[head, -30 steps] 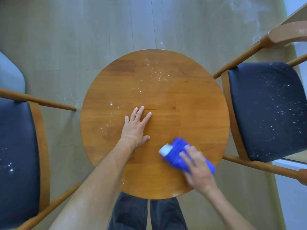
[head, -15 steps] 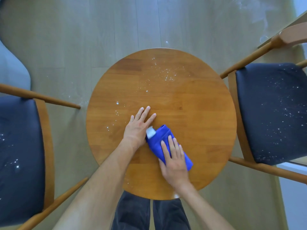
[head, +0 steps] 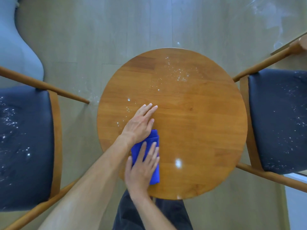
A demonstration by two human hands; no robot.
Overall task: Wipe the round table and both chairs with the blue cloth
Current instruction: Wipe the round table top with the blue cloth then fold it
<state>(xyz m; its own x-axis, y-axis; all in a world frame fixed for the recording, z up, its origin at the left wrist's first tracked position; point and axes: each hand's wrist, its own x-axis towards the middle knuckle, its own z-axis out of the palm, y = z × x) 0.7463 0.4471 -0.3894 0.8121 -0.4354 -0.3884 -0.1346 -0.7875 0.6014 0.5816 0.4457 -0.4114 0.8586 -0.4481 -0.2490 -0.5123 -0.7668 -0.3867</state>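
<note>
Near table (head: 199, 130) front edge, right hand (head: 141, 170) flat on cloth (head: 153, 141); right half bare

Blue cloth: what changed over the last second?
The right hand slid the blue cloth leftward across the round table, from the near-right part up against the left hand, fingers flat on it throughout. The cloth's white tag no longer shows. The left hand stayed pressed flat on the tabletop. White specks on the far side and on both chair seats remain unwiped.

Left hand (head: 139, 124) flat, fingers straight and pointing far-right, right hand (head: 142, 168) flat just nearer, fingers spread, forearms converging
</note>
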